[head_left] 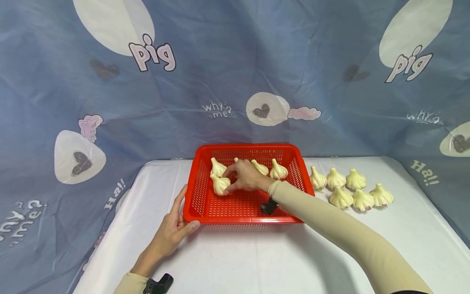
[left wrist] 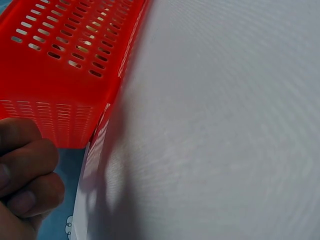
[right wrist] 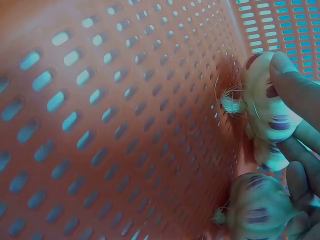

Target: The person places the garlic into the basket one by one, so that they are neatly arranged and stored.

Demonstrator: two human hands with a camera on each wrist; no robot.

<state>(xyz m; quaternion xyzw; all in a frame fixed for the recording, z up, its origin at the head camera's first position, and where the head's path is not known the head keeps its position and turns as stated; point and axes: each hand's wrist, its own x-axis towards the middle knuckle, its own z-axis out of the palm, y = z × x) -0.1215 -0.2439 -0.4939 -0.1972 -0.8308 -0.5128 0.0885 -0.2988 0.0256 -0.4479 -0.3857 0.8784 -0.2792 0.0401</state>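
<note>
A red slotted plastic basket (head_left: 249, 219) stands on the white table. My right hand (head_left: 247, 175) reaches inside it and pinches a garlic bulb (head_left: 220, 185) between thumb and fingers at the left side. In the right wrist view, this garlic bulb (right wrist: 270, 100) shows purple marks and stringy roots, with the thumb over it. A second garlic bulb (right wrist: 257, 205) lies just below, close to my other fingers. My left hand (head_left: 170, 230) holds the basket's front left corner, thumb at the front rim and index finger along the left side. Its other fingers (left wrist: 32, 170) are curled.
Several garlic bulbs (head_left: 278, 169) sit along the basket's back wall, one partly hidden by my right hand. To the right of the basket, several more garlic bulbs (head_left: 341, 198) stand in two rows on the table (head_left: 235, 261). A blue printed cloth (head_left: 205, 81) hangs behind.
</note>
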